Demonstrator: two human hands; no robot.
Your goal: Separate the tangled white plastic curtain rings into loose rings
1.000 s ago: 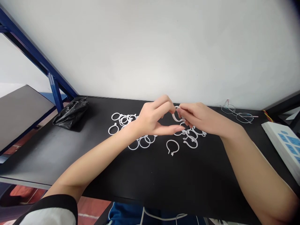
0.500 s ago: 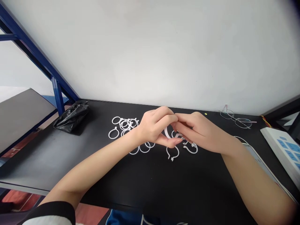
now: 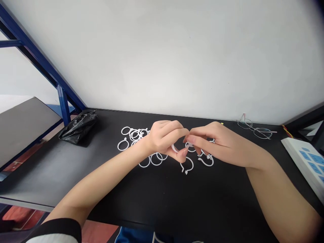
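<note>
Between my hands, over the black table (image 3: 157,195), is a white plastic ring (image 3: 174,147), largely hidden by my fingers. My left hand (image 3: 165,136) curls round its left side, thumb below and fingers above. From the right, my right hand (image 3: 220,143) pinches at the ring's other side with thumb and fingertips, touching the left fingertips. Several closed white rings (image 3: 135,135) with small knobs lie in a loose pile to the left, partly behind my left hand. Several opened rings (image 3: 192,164) lie below and behind my right hand.
A crumpled black plastic bag (image 3: 78,130) rests at the table's left, near a blue metal frame (image 3: 63,103). Wire-rimmed glasses (image 3: 263,134) lie at the back right. A white power strip with blue sockets (image 3: 305,165) is at the right edge. A white wall rises behind.
Both hands have lowered slightly, the left thumb has drawn back left, and my right thumb now shows on top at the ring. The phone beside my right forearm is now covered.
</note>
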